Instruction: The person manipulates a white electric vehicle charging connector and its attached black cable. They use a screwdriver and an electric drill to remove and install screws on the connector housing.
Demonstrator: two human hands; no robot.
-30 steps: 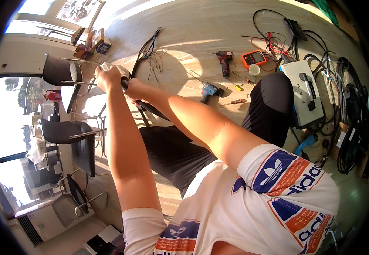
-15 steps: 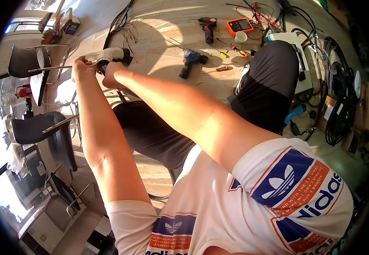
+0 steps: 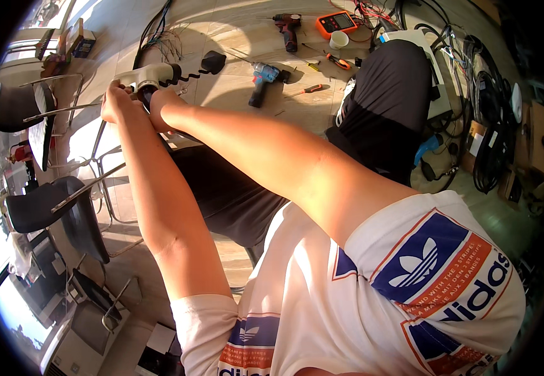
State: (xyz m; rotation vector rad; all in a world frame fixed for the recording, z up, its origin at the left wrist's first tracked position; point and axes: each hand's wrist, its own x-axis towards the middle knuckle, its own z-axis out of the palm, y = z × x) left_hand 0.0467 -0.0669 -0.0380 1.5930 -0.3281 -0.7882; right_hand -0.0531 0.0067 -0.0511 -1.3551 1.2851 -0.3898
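Left hand [image 3: 114, 103]: closed round the rear of a white handle-shaped connector [image 3: 148, 74], held out at arm's length over the floor.
Right hand [image 3: 159, 103]: curled on the dark part under the connector; exact grip cannot be told, fingers are hidden.
Dark plug [image 3: 213, 61]: hangs beyond the connector's front on a twisted lead.
Risk, slip: both arms fully stretched, so a loose hold could drop the connector.
Risk, snag: loose wires [image 3: 170, 42] lie near; the lead could catch.
Risk, floor: blue cordless drill [image 3: 263, 76] lies below.
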